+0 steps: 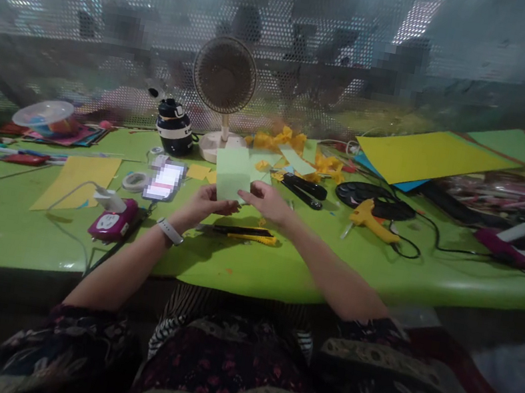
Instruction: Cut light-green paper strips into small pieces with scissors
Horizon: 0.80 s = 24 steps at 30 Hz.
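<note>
A pale green paper piece (pixel 233 170) is held up over the table between both my hands. My left hand (pixel 204 206) grips its lower left edge, fingers closed. At the lower right edge, my right hand (pixel 266 202) pinches the same paper. Just below them on the table lies a yellow and black box cutter (pixel 250 234). Beyond my right hand rests a black stapler (pixel 302 188). Yellow crumpled paper pieces (pixel 283 138) and a pale paper strip (pixel 298 161) lie behind the stapler.
A fan (pixel 225 78) and a dark bottle (pixel 174 130) stand at the back. To the left are a phone (pixel 164 180), a tape roll (pixel 134 181) and a purple power adapter (pixel 112 224). A yellow glue gun (pixel 372 223) with its cord and yellow card sheets (pixel 416 156) lie right.
</note>
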Tool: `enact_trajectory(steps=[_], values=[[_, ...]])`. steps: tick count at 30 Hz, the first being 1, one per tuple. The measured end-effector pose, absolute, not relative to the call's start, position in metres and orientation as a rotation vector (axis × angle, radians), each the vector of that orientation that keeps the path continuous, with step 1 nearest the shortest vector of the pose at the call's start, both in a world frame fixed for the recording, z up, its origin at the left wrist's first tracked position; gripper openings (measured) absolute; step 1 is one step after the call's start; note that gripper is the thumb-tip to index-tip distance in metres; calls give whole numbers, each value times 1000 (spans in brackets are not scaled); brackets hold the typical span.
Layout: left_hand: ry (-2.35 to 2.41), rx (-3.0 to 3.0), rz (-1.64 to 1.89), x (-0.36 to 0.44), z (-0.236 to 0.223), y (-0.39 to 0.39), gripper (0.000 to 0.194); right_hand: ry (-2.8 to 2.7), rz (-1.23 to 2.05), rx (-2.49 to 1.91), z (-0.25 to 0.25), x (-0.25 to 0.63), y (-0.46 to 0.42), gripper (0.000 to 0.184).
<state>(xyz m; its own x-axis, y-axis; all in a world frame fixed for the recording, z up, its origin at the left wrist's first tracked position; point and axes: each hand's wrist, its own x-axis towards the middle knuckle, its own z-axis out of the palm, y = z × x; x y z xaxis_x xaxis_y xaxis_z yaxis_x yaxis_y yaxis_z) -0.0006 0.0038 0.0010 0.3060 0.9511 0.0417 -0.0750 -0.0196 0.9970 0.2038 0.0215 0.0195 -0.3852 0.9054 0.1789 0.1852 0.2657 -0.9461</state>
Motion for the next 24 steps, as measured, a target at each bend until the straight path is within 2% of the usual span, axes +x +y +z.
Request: enact_trajectory(steps=[3,10,15,24], values=[[907,1299,1058,-1,1,4,49,-1910,1066,-1183,19,203,17,36],[894,1245,1083,0,-3,8,44,-1941,1233,-1107,26,205,19,22],[905,1187,1090,-1,3,6,49,-1914,1335,-1136,32,210,21,25],[1004,1146,1027,0,10,1,42,-1946,1297,-1114,30,208,18,25]])
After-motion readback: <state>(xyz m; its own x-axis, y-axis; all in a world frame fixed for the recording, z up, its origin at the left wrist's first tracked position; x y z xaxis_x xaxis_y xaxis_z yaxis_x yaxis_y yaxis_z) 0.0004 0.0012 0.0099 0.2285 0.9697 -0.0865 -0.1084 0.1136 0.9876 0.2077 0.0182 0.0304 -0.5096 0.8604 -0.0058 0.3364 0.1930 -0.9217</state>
